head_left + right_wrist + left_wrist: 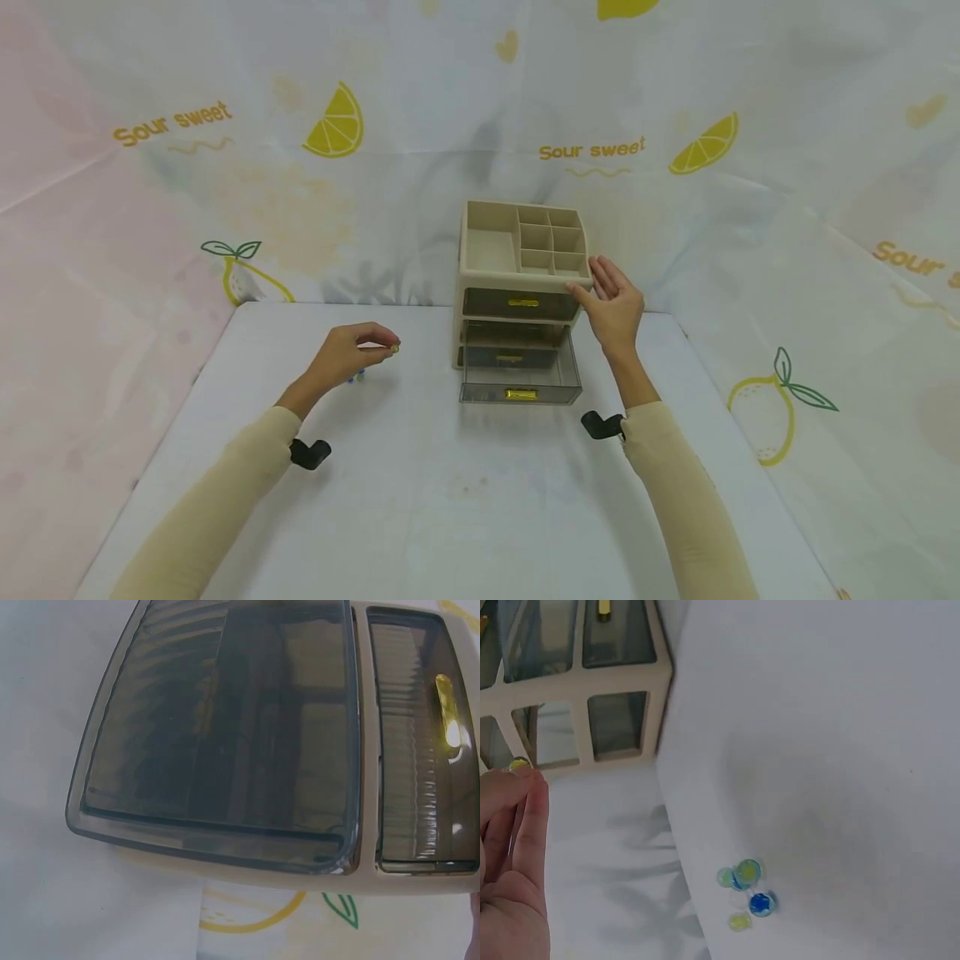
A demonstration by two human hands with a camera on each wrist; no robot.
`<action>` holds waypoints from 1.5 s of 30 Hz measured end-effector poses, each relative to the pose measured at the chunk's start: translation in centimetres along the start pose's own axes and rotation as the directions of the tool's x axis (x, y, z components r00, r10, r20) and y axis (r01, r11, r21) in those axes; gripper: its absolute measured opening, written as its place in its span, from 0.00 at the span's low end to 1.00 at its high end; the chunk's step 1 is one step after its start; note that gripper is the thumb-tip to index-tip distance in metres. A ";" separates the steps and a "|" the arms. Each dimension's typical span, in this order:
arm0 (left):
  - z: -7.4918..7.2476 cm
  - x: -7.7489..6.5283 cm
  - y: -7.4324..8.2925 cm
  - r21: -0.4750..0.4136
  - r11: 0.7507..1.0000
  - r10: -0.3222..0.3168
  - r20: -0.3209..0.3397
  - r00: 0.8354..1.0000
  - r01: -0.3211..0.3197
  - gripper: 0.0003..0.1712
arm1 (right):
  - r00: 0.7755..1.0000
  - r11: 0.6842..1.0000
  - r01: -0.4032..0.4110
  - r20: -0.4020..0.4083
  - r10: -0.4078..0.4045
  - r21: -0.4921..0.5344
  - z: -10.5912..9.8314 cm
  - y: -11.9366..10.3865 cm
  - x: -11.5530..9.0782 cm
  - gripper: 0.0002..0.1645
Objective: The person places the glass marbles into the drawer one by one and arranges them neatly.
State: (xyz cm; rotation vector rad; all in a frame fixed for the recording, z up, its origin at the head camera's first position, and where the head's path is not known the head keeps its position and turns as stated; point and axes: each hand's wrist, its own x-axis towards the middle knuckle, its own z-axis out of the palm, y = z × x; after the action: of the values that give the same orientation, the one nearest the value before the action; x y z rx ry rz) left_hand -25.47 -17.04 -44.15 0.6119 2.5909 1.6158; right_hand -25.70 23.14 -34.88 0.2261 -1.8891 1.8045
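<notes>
Marble (395, 348) pinched in my left hand (348, 354); drawer organizer (523, 279) braced by my right hand (615, 312)

My left thumb and fingertips are together on the small yellow marble; it is raised above the white table (420, 500), to the left of the organizer and apart from it. My right hand touches the organizer's upper right front corner, thumb at the front edge, fingers extended along the side; thumb and fingers are apart across that corner. Top drawer (483, 304) is closed; the smoky, see-through drawer (487, 395) beneath it is drawn out toward me, gold handle (521, 394) foremost. Loose marbles (761, 904), blue, green and yellow, lie clustered on the table near my left hand; the organizer's top has one large compartment and six small ones.
</notes>
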 end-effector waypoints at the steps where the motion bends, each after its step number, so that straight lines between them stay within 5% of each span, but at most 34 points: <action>1: 0.2 0.0 0.6 -0.017 1.000 0.010 0.002 1.000 -0.010 0.10 | 1.000 1.000 -0.002 0.000 0.002 0.002 0.0 0.0 0.0 0.40; 14: 3.4 1.6 3.6 -0.132 0.981 0.149 0.065 0.987 -0.140 0.09 | 1.000 1.000 -0.029 -0.009 0.029 0.000 0.0 0.1 0.0 0.40; 23: 5.4 2.3 5.4 -0.122 0.974 0.206 0.105 0.973 -0.193 0.10 | 1.000 1.000 -0.003 0.005 0.003 -0.009 -0.1 0.3 -0.2 0.40; 33: 8.2 4.1 6.7 -0.071 0.945 0.326 0.180 0.928 -0.319 0.10 | 1.000 1.000 0.004 0.000 -0.004 -0.004 -0.2 0.3 0.0 0.40; 45: 10.7 5.1 7.1 -0.022 0.943 0.327 0.248 0.912 -0.332 0.10 | 1.000 1.000 0.002 0.004 -0.002 -0.014 -0.2 0.2 0.0 0.40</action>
State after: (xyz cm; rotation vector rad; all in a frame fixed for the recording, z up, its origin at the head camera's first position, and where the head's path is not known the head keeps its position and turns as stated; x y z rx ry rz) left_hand -25.54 -3.38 -42.02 1.2266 2.4191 1.4703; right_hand -25.73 23.30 -35.05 0.2267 -1.9030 1.7901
